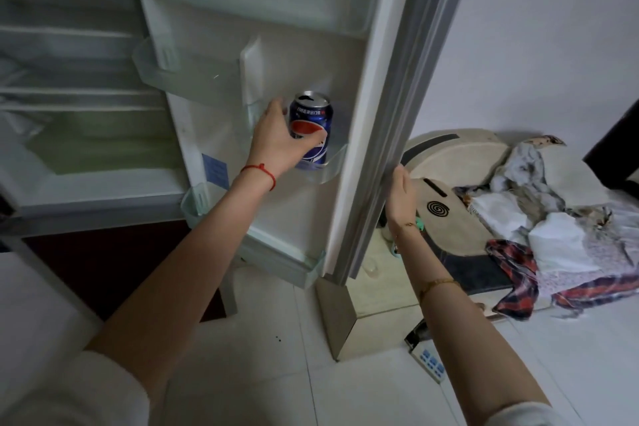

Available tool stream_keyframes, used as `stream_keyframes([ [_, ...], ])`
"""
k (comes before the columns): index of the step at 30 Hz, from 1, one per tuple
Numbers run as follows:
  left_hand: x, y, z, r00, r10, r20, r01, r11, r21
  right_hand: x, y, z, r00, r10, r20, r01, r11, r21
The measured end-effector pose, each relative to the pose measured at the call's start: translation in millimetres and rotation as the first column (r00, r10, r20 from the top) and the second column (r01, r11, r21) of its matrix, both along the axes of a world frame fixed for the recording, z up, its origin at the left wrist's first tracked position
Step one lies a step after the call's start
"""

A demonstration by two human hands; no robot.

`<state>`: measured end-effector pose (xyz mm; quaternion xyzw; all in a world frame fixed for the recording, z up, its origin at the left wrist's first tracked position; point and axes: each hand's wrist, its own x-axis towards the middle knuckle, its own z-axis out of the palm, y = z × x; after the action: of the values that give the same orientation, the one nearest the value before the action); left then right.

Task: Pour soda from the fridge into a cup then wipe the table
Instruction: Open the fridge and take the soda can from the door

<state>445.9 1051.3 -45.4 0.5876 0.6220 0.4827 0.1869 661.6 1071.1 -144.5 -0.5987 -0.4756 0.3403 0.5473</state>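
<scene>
A blue soda can point(312, 114) with a red and white logo stands upright in a clear door shelf point(333, 166) of the open fridge door point(352, 86). Its tab hole on top looks open. My left hand point(276, 138) wraps around the can from the left, thumb across its front. My right hand point(401, 194) grips the outer edge of the fridge door, fingers hidden behind the grey seal. No cup or table is in view.
The fridge interior point(79, 86) with white shelves lies to the left. A pile of clothes point(560, 228) and a beige cushion point(460, 162) sit on the right. A small power strip point(430, 361) lies on the white tiled floor point(311, 373) by the door's lower corner.
</scene>
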Motion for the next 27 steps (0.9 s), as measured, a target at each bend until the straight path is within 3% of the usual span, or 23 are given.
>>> stream_keyframes([
  [9, -1, 4, 2, 0.980, -0.076, 0.184, 0.083, 0.996, -0.032, 4, 4, -2, 1.000, 0.013, -0.006, -0.013, 1.000, 0.014],
  [16, 1, -4, 9, 0.943, -0.082, 0.323, 0.067, 0.996, 0.058, 7, -1, 7, 0.997, 0.050, -0.052, -0.048, 0.998, 0.039],
  [27, -10, -37, 38, 0.922, -0.090, 0.376, 0.044, 0.991, 0.130, 10, -3, 0, 0.995, 0.075, -0.069, -0.076, 0.997, -0.005],
])
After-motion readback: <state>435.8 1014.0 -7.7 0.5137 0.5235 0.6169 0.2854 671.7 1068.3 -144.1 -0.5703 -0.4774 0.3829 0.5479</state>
